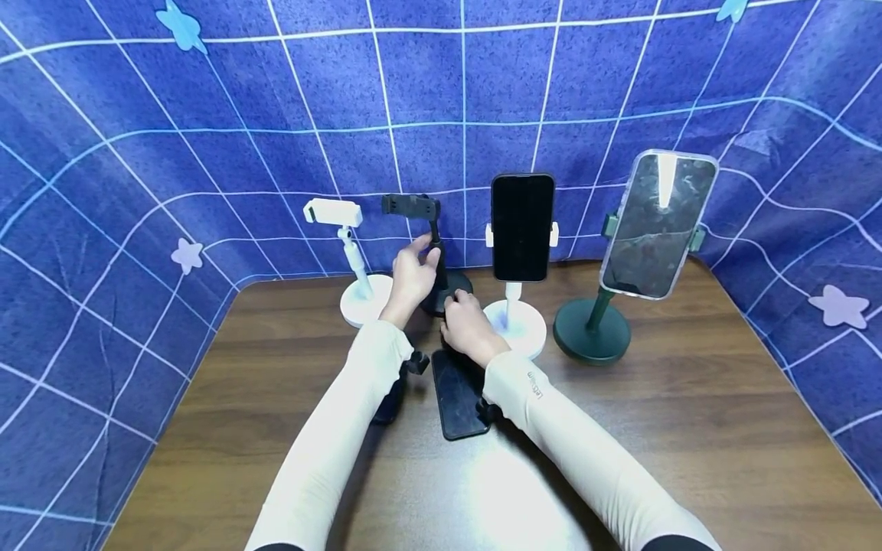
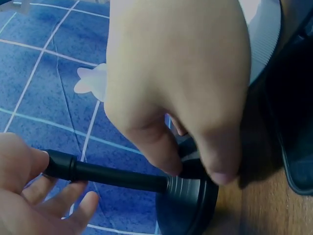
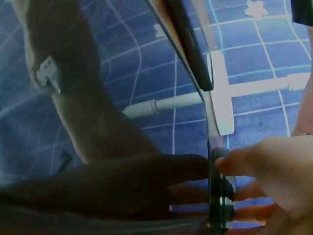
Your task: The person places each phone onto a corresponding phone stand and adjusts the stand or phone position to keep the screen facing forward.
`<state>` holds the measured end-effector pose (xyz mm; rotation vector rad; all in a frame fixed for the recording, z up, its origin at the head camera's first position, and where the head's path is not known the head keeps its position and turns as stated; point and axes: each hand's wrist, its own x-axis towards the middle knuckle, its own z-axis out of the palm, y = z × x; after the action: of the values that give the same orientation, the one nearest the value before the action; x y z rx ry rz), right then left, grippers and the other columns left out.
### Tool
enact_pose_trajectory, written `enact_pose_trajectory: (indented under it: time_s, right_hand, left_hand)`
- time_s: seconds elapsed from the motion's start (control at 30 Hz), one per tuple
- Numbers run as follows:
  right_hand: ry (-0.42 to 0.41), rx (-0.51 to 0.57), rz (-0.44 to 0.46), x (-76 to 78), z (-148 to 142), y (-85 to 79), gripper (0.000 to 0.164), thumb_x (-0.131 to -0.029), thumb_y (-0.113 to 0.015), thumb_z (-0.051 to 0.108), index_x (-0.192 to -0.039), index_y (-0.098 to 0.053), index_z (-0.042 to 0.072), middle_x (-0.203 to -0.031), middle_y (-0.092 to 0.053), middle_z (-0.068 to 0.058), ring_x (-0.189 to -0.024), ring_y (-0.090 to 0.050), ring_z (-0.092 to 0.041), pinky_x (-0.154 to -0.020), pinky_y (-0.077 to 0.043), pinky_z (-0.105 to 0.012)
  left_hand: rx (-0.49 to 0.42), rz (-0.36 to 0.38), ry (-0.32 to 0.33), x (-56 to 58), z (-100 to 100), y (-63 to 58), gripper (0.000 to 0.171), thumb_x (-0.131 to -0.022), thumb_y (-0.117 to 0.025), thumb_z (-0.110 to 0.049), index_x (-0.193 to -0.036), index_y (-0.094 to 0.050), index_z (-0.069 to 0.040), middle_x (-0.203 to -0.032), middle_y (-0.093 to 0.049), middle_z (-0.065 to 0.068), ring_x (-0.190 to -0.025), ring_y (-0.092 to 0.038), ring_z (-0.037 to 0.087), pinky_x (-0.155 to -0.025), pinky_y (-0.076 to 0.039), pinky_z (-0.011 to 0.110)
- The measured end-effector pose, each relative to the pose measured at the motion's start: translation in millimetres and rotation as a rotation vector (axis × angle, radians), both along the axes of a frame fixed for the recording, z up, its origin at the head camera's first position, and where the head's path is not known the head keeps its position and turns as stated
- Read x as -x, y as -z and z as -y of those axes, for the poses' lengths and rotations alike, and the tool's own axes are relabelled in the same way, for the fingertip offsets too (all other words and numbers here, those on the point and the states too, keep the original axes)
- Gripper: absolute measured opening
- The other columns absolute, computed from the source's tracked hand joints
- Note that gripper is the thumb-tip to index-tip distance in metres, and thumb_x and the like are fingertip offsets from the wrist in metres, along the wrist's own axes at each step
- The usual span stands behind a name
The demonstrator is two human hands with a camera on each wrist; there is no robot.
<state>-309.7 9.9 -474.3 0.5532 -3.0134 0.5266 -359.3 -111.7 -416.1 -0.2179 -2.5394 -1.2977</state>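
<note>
A black phone stand (image 1: 441,260) stands upright at the back middle, its clamp bare. My left hand (image 1: 413,277) holds its pole, with thumb and fingers at the collar (image 2: 59,165) in the left wrist view. Lower down, my right hand (image 1: 470,325) grips the front rim of the round black base (image 2: 182,215). In the right wrist view the fingers of this right hand (image 3: 276,178) meet the edge of that base, partly hidden. A dark phone (image 1: 458,398) lies flat on the table just in front, below my right wrist.
Left of the black stand is a bare white phone stand (image 1: 357,264). To the right, a white stand (image 1: 527,329) and a green stand (image 1: 592,337) each hold a phone. Another dark phone (image 1: 389,405) lies under my left forearm. A blue cloth (image 1: 427,92) hangs behind the wooden table (image 1: 276,383).
</note>
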Motion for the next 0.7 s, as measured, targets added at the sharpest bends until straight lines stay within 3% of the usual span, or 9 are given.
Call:
enact_pose_trajectory:
  time_s: [0.1,0.3,0.5,0.7]
  right_hand:
    - [-0.02,-0.042,-0.024,-1.6,-2.4,-0.5,0.045,-0.097,-0.069,0.018,-0.133,-0.061,-0.007,-0.14,-0.055,-0.028,-0.125,-0.059,-0.042,-0.11,-0.048,-0.044]
    - [-0.032,-0.004,-0.012,1.1,-9.1,-4.1,0.025,-0.098,-0.063,0.004,-0.122,-0.07,0.0,-0.126,-0.063,-0.021,-0.112,-0.068,-0.033,-0.096,-0.056,-0.04]
    - [-0.042,0.034,-0.043,4.2,-12.6,-5.1,0.024,-0.096,-0.062,-0.005,-0.114,-0.075,0.002,-0.112,-0.069,-0.018,-0.106,-0.071,-0.032,-0.089,-0.059,-0.041]
    - [-0.008,0.037,-0.04,6.2,-14.1,-3.9,0.025,-0.097,-0.061,-0.006,-0.113,-0.077,0.007,-0.113,-0.071,-0.016,-0.105,-0.071,-0.03,-0.089,-0.059,-0.042]
  left_hand:
    - [0.008,-0.008,-0.009,-2.5,1.2,0.2,0.039,-0.104,-0.06,-0.018,-0.142,-0.061,-0.006,-0.14,-0.065,0.014,-0.126,-0.064,0.032,-0.116,-0.038,0.046]
    - [0.037,-0.005,-0.013,-7.6,1.6,-0.2,0.04,-0.104,-0.059,-0.015,-0.143,-0.06,-0.007,-0.143,-0.063,0.012,-0.13,-0.061,0.033,-0.113,-0.043,0.044]
    - [0.055,-0.014,-0.014,-12.4,3.8,0.5,0.041,-0.103,-0.06,-0.015,-0.143,-0.06,-0.006,-0.142,-0.063,0.014,-0.119,-0.067,0.035,-0.107,-0.049,0.045]
    - [0.051,-0.041,-0.003,-18.0,4.8,1.6,0.041,-0.103,-0.061,-0.016,-0.143,-0.06,-0.006,-0.142,-0.063,0.014,-0.113,-0.072,0.03,-0.099,-0.055,0.042]
